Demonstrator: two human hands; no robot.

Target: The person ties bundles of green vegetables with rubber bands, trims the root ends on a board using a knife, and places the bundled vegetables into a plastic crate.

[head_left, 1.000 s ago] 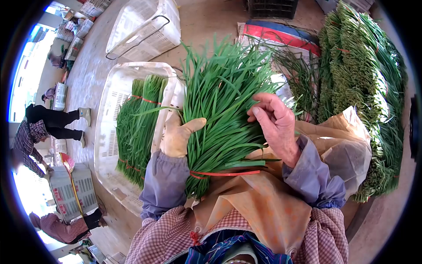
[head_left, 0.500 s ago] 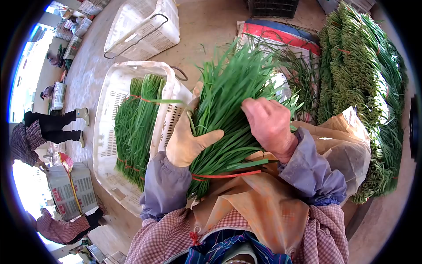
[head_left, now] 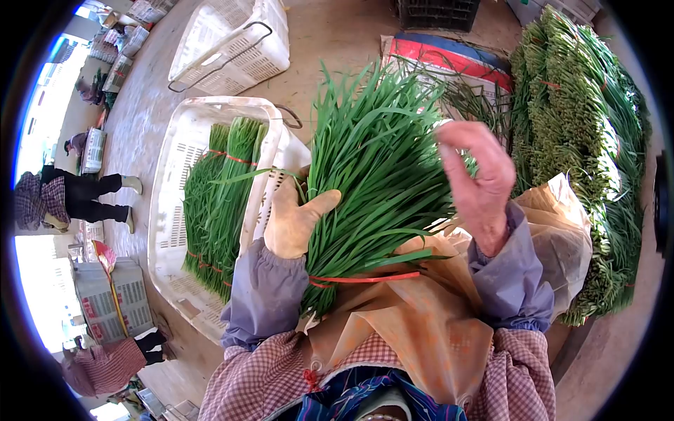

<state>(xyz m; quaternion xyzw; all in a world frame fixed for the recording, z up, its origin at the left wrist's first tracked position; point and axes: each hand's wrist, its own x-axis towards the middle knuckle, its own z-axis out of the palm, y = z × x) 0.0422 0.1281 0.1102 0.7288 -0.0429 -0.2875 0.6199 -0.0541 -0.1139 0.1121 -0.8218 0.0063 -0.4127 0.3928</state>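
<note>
A big loose bunch of garlic chives (head_left: 379, 161) lies across my lap on the tan apron (head_left: 393, 309). My left hand (head_left: 295, 221), in a tan glove, grips its left side with the thumb over the leaves. A red tie (head_left: 372, 278) crosses the lower end of the bunch, its tail sticking out rightward. My bare right hand (head_left: 484, 186) is raised just right of the leaves, fingers curved and thumb apart, with nothing visible in it. Left of the bunch, a white plastic crate (head_left: 161, 210) holds tied chive bundles (head_left: 225, 203).
A second white crate (head_left: 239, 56) stands behind. Stacked chive bundles (head_left: 576, 140) fill the right side. Loose leaves lie on a red, white and blue sack (head_left: 449, 56). A black crate (head_left: 439, 12) is at the back. Other people (head_left: 70, 196) are off to the left.
My right hand has moved off the leaves, rightward and slightly up, and its fingers have loosened. The chives have spread wider. My left hand keeps hold with little movement.
</note>
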